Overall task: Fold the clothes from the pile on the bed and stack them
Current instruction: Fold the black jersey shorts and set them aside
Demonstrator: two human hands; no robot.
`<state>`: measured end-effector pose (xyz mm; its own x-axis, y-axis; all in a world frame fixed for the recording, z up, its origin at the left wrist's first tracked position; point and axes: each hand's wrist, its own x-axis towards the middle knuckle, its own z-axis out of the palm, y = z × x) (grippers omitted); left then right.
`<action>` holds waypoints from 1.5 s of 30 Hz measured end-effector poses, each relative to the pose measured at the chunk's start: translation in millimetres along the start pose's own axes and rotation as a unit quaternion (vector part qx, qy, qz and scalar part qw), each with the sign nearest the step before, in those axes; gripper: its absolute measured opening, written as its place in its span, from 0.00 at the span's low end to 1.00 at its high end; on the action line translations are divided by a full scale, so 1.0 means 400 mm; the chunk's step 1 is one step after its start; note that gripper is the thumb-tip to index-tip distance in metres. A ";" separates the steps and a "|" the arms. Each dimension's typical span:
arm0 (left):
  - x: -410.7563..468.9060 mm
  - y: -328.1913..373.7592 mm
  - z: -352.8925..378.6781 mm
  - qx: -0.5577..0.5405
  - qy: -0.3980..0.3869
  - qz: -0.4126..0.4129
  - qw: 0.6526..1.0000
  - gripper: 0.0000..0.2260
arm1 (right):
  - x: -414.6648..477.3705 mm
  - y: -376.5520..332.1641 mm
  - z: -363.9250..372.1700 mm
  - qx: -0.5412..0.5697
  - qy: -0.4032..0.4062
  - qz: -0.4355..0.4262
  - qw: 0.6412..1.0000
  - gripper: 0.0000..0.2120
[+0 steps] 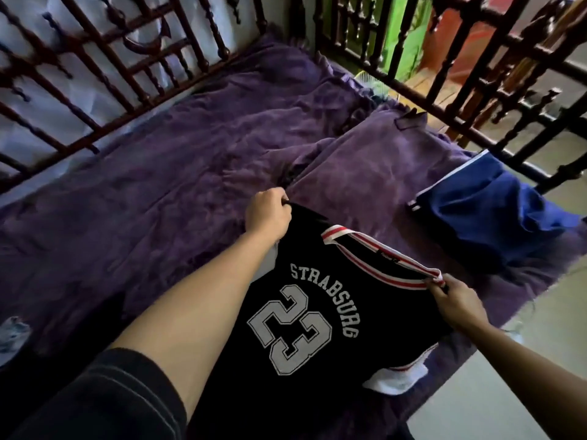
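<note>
A black jersey (305,369) with grey "STRABSURG 23" lettering and a red-and-white striped collar is stretched over the near part of the purple bed (165,185). My left hand (268,212) grips its far shoulder corner. My right hand (455,298) pinches the striped collar at the other shoulder. A white-and-red sleeve cuff shows at the jersey's lower right. To the right on the bed lies a blue garment (489,217) with white stripes, loosely bunched.
A dark wooden spindle rail (104,68) runs along the bed's far left side, and another rail (495,90) stands on the right. A purple pillow (374,160) lies beyond the jersey. Pale floor (495,389) shows at lower right.
</note>
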<state>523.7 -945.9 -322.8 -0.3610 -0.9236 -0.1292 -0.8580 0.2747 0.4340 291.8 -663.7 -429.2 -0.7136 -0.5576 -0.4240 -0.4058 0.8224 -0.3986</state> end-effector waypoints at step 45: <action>-0.111 -0.808 0.260 0.175 -0.029 -0.356 0.917 0.12 | 0.505 -0.770 0.470 -0.169 0.007 -0.288 0.942 0.16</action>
<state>779.0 -966.0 -550.2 0.3267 -0.8891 -0.3206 -0.9449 -0.3148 -0.0899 379.9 -1050.8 -545.0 -0.3252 -0.9232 -0.2048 -0.8857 0.3732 -0.2761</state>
